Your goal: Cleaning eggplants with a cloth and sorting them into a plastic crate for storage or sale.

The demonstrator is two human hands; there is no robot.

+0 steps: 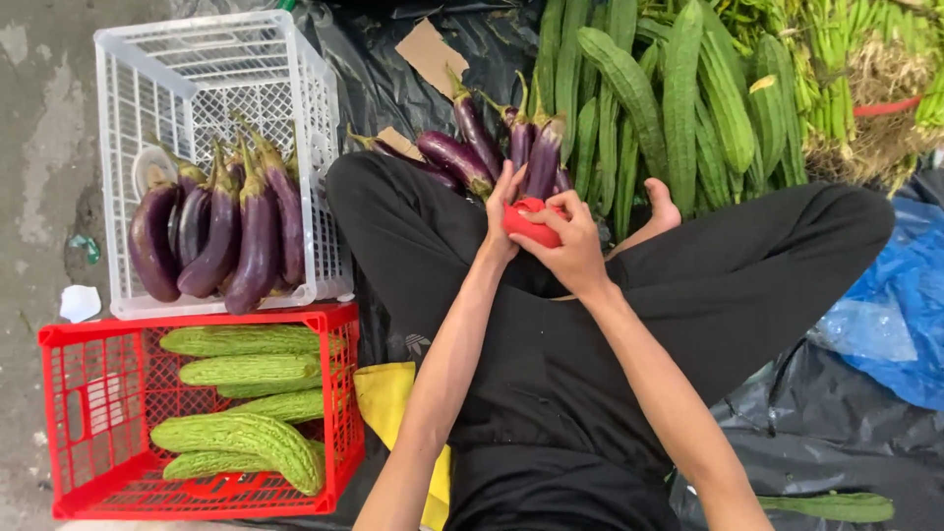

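I sit cross-legged in black trousers on a dark plastic sheet. Both hands meet over my lap around a small red object [531,222], which looks like a tape roll or dispenser. My right hand [568,246] wraps it from the right. My left hand [501,211] holds its left side and touches a purple eggplant [544,157]. That eggplant stands among a bunch of eggplants [462,157] lying just beyond my knees.
A white plastic crate [202,84] at left holds several purple eggplants [221,236]. Below it a red crate [93,413] holds bitter gourds [241,433]. Ridged gourds [678,93] are piled at the top. A blue plastic bag [900,315] lies right, a yellow cloth [383,403] by my thigh.
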